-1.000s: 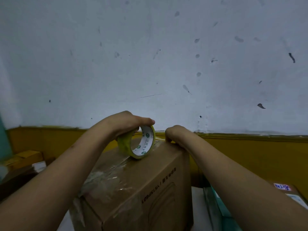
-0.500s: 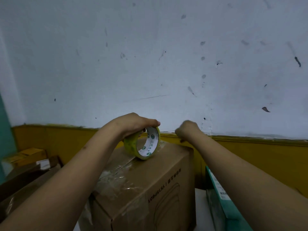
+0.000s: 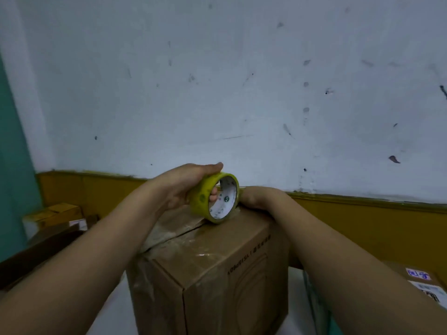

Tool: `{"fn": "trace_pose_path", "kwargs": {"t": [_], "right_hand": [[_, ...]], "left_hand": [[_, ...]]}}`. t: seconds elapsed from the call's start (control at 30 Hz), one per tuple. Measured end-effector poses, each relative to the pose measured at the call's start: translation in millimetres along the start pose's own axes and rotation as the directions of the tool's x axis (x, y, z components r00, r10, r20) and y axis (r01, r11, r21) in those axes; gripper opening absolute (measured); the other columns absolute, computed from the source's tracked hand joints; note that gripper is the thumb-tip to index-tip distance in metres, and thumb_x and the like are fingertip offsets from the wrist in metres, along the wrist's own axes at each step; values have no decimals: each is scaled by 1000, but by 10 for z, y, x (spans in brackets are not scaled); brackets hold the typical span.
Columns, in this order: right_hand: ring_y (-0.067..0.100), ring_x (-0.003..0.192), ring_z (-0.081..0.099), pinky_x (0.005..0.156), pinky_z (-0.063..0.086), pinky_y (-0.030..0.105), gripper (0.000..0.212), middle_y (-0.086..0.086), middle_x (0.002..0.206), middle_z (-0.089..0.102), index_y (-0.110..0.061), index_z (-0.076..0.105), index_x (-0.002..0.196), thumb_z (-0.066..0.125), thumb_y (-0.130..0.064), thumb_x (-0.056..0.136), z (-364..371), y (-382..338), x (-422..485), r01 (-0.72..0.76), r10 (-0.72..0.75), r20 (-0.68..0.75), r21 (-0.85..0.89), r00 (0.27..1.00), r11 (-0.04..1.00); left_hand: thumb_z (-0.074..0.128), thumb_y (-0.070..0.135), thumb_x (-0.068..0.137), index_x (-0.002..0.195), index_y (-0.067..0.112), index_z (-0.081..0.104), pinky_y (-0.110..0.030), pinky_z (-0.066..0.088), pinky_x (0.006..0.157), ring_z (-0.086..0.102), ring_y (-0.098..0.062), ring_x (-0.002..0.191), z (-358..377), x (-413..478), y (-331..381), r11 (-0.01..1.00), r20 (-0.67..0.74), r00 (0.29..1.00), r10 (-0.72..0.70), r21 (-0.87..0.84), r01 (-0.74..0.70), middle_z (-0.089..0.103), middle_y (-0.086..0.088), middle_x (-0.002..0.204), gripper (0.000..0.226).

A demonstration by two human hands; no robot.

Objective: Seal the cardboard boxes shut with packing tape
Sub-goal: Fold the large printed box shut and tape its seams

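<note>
Head view, frame centre: the left hand is wrapped round one tape roll, a finger hooked through its core, atop one cardboard box. The right hand, lifted before, is now laid on the box's far edge, fingers hidden, perhaps curled.

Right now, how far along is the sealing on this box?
Done: clear tape already lies wrinkled across the near top of the cardboard box. In hand: the left hand grips the tape roll on the top; the right hand rests at the far edge. Left: the centre seam gapes.
</note>
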State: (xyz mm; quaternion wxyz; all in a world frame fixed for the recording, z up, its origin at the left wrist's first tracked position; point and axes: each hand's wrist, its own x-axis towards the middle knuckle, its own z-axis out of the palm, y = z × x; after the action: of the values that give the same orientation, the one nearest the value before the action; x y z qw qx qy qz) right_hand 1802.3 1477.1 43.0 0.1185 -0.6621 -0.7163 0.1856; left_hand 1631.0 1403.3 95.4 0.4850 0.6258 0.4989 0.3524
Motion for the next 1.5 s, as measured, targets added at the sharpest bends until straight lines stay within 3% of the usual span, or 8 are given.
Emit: {"fn": "trace_pose_path", "kwargs": {"t": [0.17, 0.33, 0.53, 0.7, 0.87, 1.1, 1.23, 1.5], "right_hand": [[25, 149, 20, 116, 18, 35, 48, 10, 163, 18, -10, 21, 155, 22, -25, 109, -58, -109, -207, 6, -3, 20, -174, 1000, 985], [26, 147, 24, 106, 26, 29, 46, 13, 161, 22, -4, 24, 152, 20, -20, 110, -40, -192, -275, 19, -17, 12, -212, 1000, 977], [29, 147, 25, 116, 20, 37, 56, 15, 160, 25, -5, 32, 151, 17, -39, 109, 23, -215, -315, -44, 34, -57, -175, 998, 984], [30, 148, 23, 116, 21, 37, 54, 16, 161, 23, -4, 27, 152, 16, -35, 109, 48, -255, -337, -50, 36, -68, -213, 997, 976], [31, 146, 28, 116, 22, 38, 55, 18, 159, 27, -3, 33, 150, 19, -36, 109, 85, -240, -279, -61, 39, -105, -219, 994, 974], [30, 146, 26, 120, 20, 44, 57, 14, 160, 25, -11, 30, 153, 18, -43, 107, 100, -257, -306, -12, -9, -73, -288, 997, 958], [23, 152, -3, 122, 1, 47, 62, 3, 165, -5, -20, 5, 158, 12, -51, 105, 355, -641, -526, 162, -160, 39, -412, 986, 897], [20, 151, -11, 123, -1, 38, 75, 4, 163, -16, -14, -7, 156, 22, -56, 102, 918, -1525, -1165, 515, -441, 273, -350, 855, 782]], "left_hand": [[59, 39, 97, 75, 7, 60, -21, 47, 44, 54, -12, 41, -323, -491, 261, 903, -47, 995, -88, 417, 100, 58, -2, 52, 39], [60, 39, 97, 69, 8, 57, -21, 43, 39, 46, -12, 37, -613, -962, 226, 876, -88, 982, -168, 444, 190, 50, -3, 49, 41], [59, 43, 96, 64, 7, 59, -20, 45, 40, 48, -12, 33, -721, -1122, -13, 815, -220, 971, -90, 544, 198, 54, -2, 45, 48], [56, 45, 98, 51, 13, 59, -22, 49, 51, 49, -11, 34, -776, -1298, -57, 663, -193, 973, -128, 713, 229, 55, 0, 45, 57], [58, 45, 97, 58, 13, 59, -23, 51, 53, 50, -11, 35, -788, -1398, -419, 641, -200, 963, -182, 718, 270, 57, 2, 44, 51], [43, 56, 99, 63, 7, 60, -19, 49, 50, 53, -10, 38, -658, -1377, -1006, 833, -217, 962, -163, 492, 252, 59, -1, 47, 64], [40, 54, 101, 64, 6, 58, -16, 46, 46, 51, -8, 37, -562, -1379, -1162, 905, -234, 967, -100, 383, 186, 57, -1, 47, 63], [42, 28, 107, 71, 1, 57, -18, 44, 39, 50, -8, 33, -605, -1537, -1249, 970, -246, 963, -111, 182, 158, 55, -3, 44, 47]]}}
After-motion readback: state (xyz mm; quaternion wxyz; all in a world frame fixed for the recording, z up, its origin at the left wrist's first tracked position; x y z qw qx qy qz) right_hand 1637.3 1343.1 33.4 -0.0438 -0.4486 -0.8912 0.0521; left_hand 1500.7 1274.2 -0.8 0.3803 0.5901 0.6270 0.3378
